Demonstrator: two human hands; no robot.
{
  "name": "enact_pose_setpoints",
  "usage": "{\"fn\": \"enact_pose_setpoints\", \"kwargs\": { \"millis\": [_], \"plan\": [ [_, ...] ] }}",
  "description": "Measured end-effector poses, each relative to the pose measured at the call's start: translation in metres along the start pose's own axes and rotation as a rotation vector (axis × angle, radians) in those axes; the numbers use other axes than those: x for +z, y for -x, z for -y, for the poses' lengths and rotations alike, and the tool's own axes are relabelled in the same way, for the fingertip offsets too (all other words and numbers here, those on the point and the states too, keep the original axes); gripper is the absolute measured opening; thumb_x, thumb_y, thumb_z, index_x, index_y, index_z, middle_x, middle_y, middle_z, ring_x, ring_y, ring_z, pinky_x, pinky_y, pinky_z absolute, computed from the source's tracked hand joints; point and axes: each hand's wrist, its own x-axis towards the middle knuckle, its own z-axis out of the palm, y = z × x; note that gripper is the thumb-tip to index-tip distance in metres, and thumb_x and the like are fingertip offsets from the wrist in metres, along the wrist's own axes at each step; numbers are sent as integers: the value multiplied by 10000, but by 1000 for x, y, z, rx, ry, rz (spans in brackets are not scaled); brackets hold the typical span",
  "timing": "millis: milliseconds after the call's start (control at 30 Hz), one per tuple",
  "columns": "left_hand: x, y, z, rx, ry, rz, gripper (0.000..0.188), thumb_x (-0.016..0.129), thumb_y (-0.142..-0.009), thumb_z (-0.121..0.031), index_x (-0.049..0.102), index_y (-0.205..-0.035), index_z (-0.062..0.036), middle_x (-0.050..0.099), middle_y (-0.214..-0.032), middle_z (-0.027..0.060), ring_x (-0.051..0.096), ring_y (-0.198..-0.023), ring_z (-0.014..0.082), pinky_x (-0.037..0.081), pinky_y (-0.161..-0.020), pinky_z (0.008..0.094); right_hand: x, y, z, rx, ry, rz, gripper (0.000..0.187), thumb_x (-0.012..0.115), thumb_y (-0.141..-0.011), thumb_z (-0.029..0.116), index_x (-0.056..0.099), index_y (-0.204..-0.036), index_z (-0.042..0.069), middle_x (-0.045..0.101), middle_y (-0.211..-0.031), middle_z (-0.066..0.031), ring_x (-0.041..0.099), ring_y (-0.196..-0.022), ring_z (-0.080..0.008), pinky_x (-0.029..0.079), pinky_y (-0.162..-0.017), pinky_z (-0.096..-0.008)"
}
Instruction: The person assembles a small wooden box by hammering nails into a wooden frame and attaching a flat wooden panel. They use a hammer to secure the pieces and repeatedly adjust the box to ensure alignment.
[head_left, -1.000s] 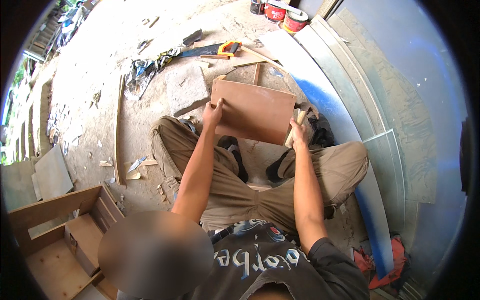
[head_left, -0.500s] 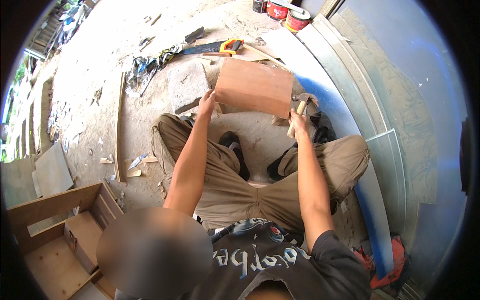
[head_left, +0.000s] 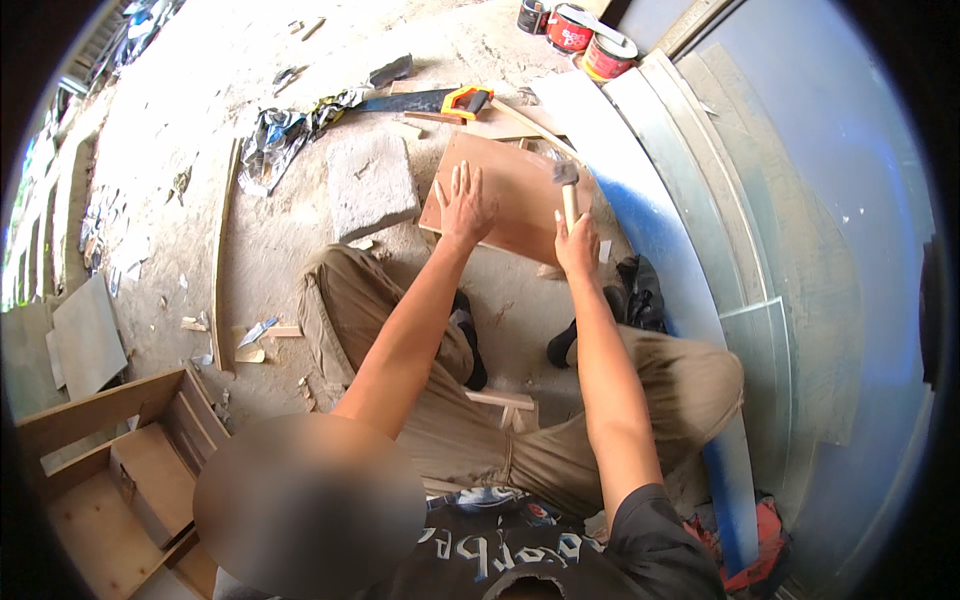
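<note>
A reddish-brown wooden panel [head_left: 518, 180] lies in front of me, apparently resting on wooden pieces under its edges. My left hand [head_left: 466, 208] is spread flat on its left part, fingers pointing away from me. In my right hand [head_left: 577, 243] is a hammer [head_left: 571, 200], gripped by its pale wooden handle at the panel's right near corner. The hammer's dark head is raised toward the far end, over the panel's right side. What lies beneath the panel is mostly hidden.
A concrete block [head_left: 372, 187] sits left of the panel. Beyond it lie a handsaw [head_left: 465, 102] with an orange handle and crumpled plastic [head_left: 275, 150]. Paint cans [head_left: 607, 55] stand far right. Glass sheets [head_left: 760, 345] lean at right; a wooden cabinet frame [head_left: 95, 405] is lower left.
My left hand has moved from the panel's left edge onto its top face. The panel has tilted and turned slightly. The hammer has shifted left, its head now over the panel.
</note>
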Motion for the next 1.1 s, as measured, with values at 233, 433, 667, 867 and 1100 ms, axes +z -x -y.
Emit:
{"fn": "enact_pose_setpoints", "kwargs": {
  "millis": [233, 433, 667, 867, 1100],
  "plan": [
    [18, 8, 4, -22, -35, -33, 722, 383, -977, -513, 232, -1563, -118, 184, -1635, 112, 142, -1516, 260, 47, -1220, 523, 26, 10, -15, -225, 118, 1, 515, 667, -897, 462, 507, -916, -27, 560, -951, -247, 570, -930, -433, 462, -822, -508],
    [9, 7, 4, -40, -42, 39, 713, 379, -982, -511, 229, -1564, -128, 183, -1637, 100, 128, -1519, 252, 36, -1218, 533, 24, 9, -7, -223, 112, 42, 521, 660, -902, 460, 486, -925, -31, 519, -956, -239, 546, -925, -429, 457, -805, -509],
    [10, 1, 3, -35, -45, 56, 720, 389, -976, -516, 235, -1563, -130, 188, -1635, 101, 136, -1518, 251, 45, -1213, 545, 25, 6, -8, -246, 102, 11, 505, 667, -900, 446, 477, -917, -22, 513, -930, -230, 541, -886, -431, 445, -793, -522],
    [9, 2, 3, -33, -29, 40, 718, 386, -975, -514, 238, -1562, -127, 193, -1634, 107, 142, -1517, 254, 45, -1212, 545, 27, 2, -9, -250, 110, 12, 491, 655, -913, 437, 492, -904, -26, 516, -922, -228, 543, -894, -429, 448, -789, -511],
    [14, 7, 5, -17, -44, -21, 721, 412, -968, -502, 240, -1560, -128, 205, -1628, 108, 163, -1510, 263, 63, -1210, 549, 26, 12, -11, -252, 136, 18, 507, 641, -913, 470, 503, -910, -18, 526, -934, -215, 558, -903, -419, 458, -787, -509]
  ]
}}
